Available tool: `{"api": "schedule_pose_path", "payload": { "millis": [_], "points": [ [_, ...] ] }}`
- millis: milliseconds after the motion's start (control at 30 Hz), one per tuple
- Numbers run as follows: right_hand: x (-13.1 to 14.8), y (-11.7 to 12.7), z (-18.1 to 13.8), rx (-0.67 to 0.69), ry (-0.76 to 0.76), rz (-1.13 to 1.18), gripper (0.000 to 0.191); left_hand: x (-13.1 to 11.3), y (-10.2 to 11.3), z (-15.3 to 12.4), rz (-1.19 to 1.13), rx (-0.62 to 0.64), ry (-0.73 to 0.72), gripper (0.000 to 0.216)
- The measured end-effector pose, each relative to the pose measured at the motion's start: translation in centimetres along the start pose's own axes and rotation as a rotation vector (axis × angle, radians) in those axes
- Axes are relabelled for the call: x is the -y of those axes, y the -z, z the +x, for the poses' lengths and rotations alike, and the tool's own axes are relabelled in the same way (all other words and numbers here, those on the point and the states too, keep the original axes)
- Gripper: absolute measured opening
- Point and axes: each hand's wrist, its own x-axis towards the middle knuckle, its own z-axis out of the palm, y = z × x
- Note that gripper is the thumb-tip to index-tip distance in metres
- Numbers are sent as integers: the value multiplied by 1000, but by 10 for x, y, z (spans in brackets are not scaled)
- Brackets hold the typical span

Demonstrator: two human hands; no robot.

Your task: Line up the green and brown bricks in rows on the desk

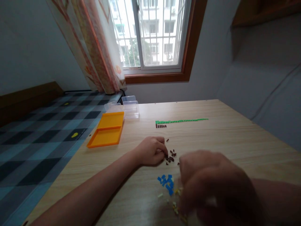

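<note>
My left hand (154, 151) rests on the table with its fingers curled together. Its fingertips touch a small pile of dark brown toy bricks (171, 159), and what they pinch, if anything, is hidden. Close to the camera, my right hand (211, 179) is bent and smeared by motion, so its grip is unclear. Under and beside it lie blue bricks (169, 185) and scattered pale yellow bricks (175, 207), partly covered by the hand. Beyond both hands, a long row of green bricks (180, 121) runs to the right, with a short row of brown bricks (161, 126) just below.
An orange two-part tray (108, 128) lies at the table's left edge. Clear plastic boxes (130, 108) stand behind it. The wooden table (235, 135) borders a bed with a checked cover (44, 135) on the left. A curtained window (160, 34) is ahead.
</note>
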Motion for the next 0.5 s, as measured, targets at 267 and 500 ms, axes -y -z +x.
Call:
{"api": "schedule_pose_path", "payload": {
  "millis": [267, 500],
  "points": [
    [-103, 1, -7, 76, -23, -238, 25, 3, -4, 3, -78, -36, 3, 35],
    [-112, -12, -12, 163, -121, -355, 27, 6, -5, 3, -83, -24, 19, 30]
  ]
}}
